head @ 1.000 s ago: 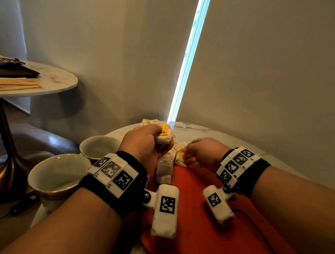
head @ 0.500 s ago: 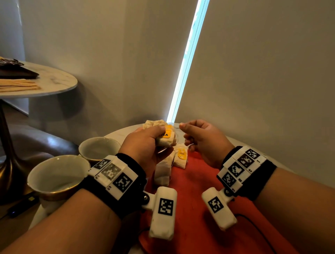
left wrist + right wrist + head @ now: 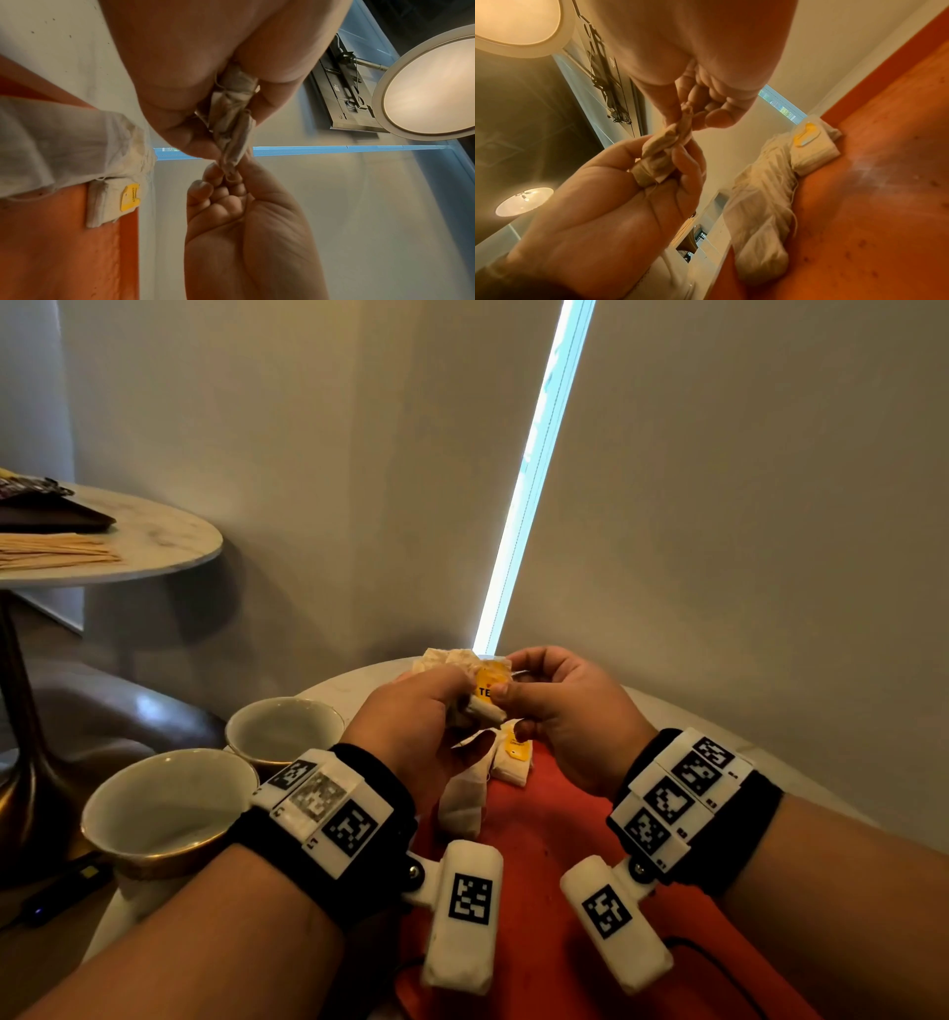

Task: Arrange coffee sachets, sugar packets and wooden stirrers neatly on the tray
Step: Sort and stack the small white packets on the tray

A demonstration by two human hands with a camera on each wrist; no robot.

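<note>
your left hand [image 3: 411, 711] gripping a bunch of sachets [image 3: 488, 693], your right hand [image 3: 560, 711] fingers [image 3: 205, 187] pinching its end, more sachets [image 3: 506, 757] lying just below on the orange tray [image 3: 544, 839]

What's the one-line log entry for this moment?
left hand: grips bunch of white paper sachets with yellow tags | right hand: pinches same bunch | orange tray: two sachets lying at far end

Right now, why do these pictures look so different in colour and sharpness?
Head view: a bright window slit glares bluish-white against dim walls, and straight lines bow from the wide lens. Left wrist view: the left hand fills the frame, soft and close, beside a glowing ceiling lamp. Right wrist view: warm orange cast, the tray smeared, the right hand blurred.
</note>
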